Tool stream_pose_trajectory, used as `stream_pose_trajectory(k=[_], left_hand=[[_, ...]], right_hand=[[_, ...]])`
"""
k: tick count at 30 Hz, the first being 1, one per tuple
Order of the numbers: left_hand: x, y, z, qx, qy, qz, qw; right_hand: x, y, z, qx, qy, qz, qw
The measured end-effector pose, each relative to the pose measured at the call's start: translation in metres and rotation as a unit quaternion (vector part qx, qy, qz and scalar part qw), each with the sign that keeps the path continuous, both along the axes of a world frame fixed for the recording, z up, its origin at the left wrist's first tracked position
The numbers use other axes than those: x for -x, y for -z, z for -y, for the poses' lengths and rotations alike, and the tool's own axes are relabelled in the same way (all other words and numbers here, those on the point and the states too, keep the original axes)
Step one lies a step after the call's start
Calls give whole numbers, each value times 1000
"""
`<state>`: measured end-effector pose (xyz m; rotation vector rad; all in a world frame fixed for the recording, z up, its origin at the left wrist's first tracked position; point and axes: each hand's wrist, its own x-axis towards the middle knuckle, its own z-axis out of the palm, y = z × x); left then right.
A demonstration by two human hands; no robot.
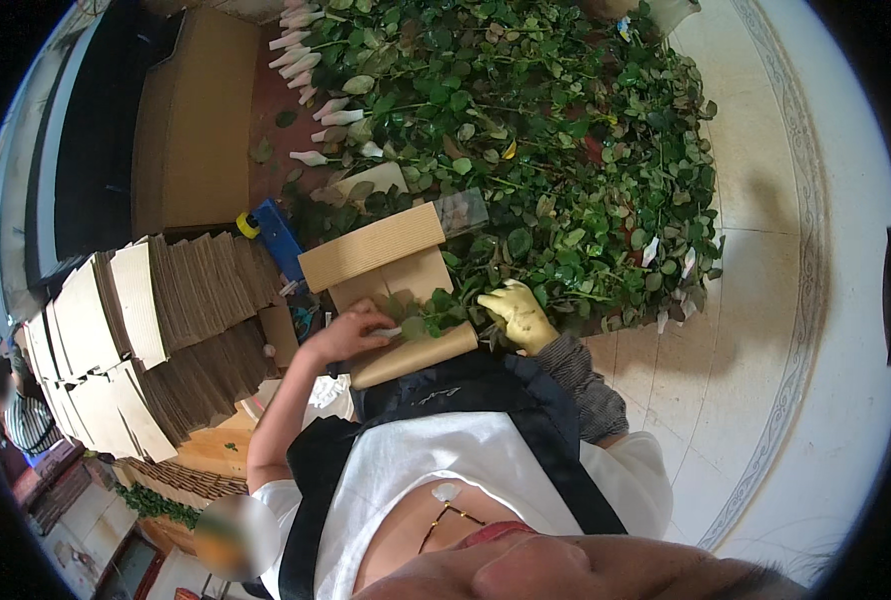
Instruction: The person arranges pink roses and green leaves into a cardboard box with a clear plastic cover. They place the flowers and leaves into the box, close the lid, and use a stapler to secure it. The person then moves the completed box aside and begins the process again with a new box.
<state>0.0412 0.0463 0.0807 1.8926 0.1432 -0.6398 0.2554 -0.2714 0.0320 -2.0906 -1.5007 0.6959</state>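
Note:
My bare left hand (346, 335) is bent over a corrugated cardboard sheet, its fingertips closed on the pale-wrapped bud of a rose (386, 332). Leaves of that rose spread to the right over the cardboard. A yellow work glove covers my right hand (522, 316), and its fingers curl round leafy rose stems, partly hidden by foliage. Close to my body, a rolled brown cardboard edge (416, 355) lies below both hands. A folded corrugated strip (374, 248) stands just beyond them.
A large heap of leafy roses (536, 150) with pale-sleeved buds covers the far side. Stacked corrugated sheets (166, 320) stand at left, near a blue tape dispenser (279, 240) with yellow tape. Behind is an open cardboard box (196, 120). Tiled floor (756, 260) runs along the right.

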Motion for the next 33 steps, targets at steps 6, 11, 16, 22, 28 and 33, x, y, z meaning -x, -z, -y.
stream_pose_trajectory(k=[6,11,16,22,28,33], left_hand=[[24,14,32,-87,-113,145,979],[27,10,39,-91,-175,118,973],[20,6,35,-66,-185,106,975],[37,22,42,-59,-219,113,967],[28,16,42,-58,-214,125,967],[26,19,40,-57,-208,119,969]], right_hand=[[-97,-98,-41,142,18,-168,975],[-167,-91,-165,-34,165,101,980],[-236,12,-230,-16,167,372,913],[-217,-83,-221,-276,137,284,908],[-161,-149,-103,-174,271,192,927],[-122,-127,-42,-156,370,18,916]])
